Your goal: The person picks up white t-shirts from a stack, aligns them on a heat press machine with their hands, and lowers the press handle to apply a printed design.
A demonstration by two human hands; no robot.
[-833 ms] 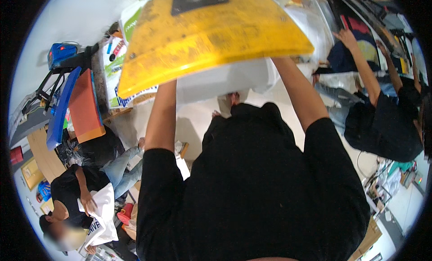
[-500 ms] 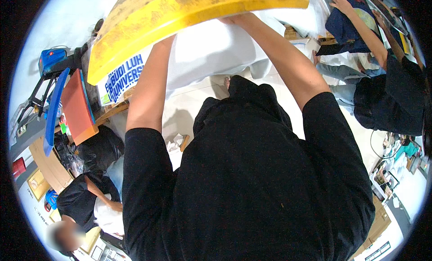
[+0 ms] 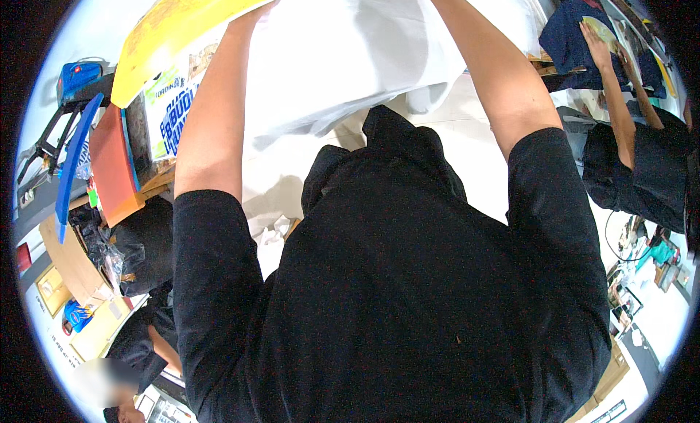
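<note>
A large yellow panel (image 3: 193,18) with a thick edge slants across the upper left. White cloth (image 3: 321,66) lies spread beneath and beside it, its near edge hanging in folds. My left hand (image 3: 268,7) reaches over the cloth against the panel's lower edge. Its fingers are hidden, so I cannot tell what they grip. My right forearm (image 3: 492,66) stretches over the cloth's right side, and that hand is cut off by the upper border. Left of my left forearm is a sheet printed with blue lettering (image 3: 175,113).
Orange (image 3: 115,168) and blue (image 3: 79,164) panels stand at left, with black plastic bags (image 3: 142,237) below them. A co-worker (image 3: 149,335) is at lower left. Another person's hands (image 3: 599,47) rest on dark cloth (image 3: 558,47) at upper right.
The yellow panel has shifted up and left in the picture, baring more white cloth. My arms have spread apart, and my right hand has passed beyond the upper border.
</note>
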